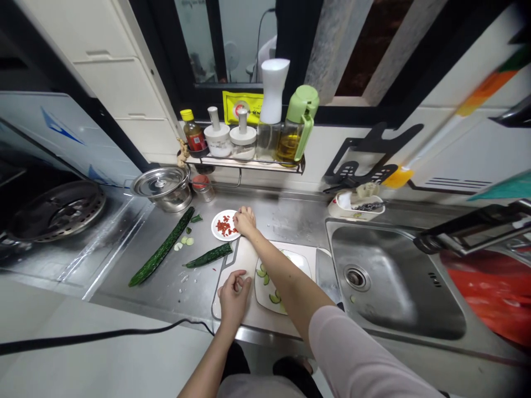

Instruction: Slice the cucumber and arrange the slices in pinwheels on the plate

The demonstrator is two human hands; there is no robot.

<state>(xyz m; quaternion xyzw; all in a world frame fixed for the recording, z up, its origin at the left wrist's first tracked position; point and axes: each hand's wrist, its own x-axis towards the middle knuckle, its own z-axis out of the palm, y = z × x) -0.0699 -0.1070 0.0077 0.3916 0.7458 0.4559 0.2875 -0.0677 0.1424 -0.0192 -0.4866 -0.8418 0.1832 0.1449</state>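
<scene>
A stainless steel counter [136,271] runs beneath a window, with a sink [394,298] set into it on the right. My right hand [245,220] reaches forward to a small white plate [214,225], its fingers bent at the right edge, beside the chopped red pieces [224,225]; I cannot tell whether I am pinching any of them. My left hand [234,296] hovers over the left part of the cutting board [246,260], fingers loosely curled around nothing that I can see. Under my right forearm, a square white plate [261,301] rests on the board, holding green slices [274,299], and a knife [327,271] lies at the board's right end. Near the board's left edge sits a cut cucumber [211,256]; farther left come a few pale rounds [185,242] and a long whole cucumber [164,249]. Beyond that stands a lidded pot [162,188], and bottles and jars line the rack [244,162] below the window.
</scene>
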